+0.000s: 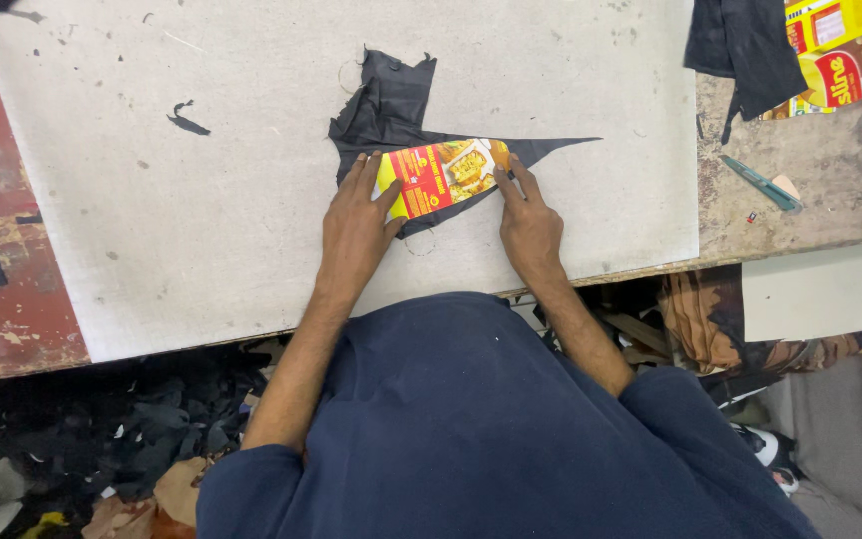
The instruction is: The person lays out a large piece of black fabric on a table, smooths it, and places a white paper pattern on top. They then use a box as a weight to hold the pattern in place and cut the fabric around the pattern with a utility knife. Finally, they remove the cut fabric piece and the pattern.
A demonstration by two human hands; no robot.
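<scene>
Hands both flat on the work, nothing gripped: left hand (356,225) lies open w/ fingers spread over the left end of a small printed card (441,175), red & yellow w/ a food photo; right hand (529,228) is open too, fingertips pressing the card's right end. Neither hand curls round anything, so it's pressing, not pinching

Card sits tilted, right end higher, on top of a piece of black cloth (386,105). Cloth is ragged up top and runs out to a long thin point on the right. Both lie mid-way along the near part of a grey board (202,200), approx in front of the person's chest. Board rests on a worn wooden table (12,319)

Step in hand, as I read it: card being set & held down on the cloth, like a pattern laid in place. Whatever follows calls for one hand to keep the card pinned so it doesn't slide on the cloth, and the cloth kept smooth under it. Teal cutter (762,184) lies well apart to the right, off the board, so reaching it means freeing the right hand

Also about: tiny black scrap (187,122) on the board, dark cloth (745,40) & printed boxes (840,60) top right, offcuts on the floor (152,419)
</scene>
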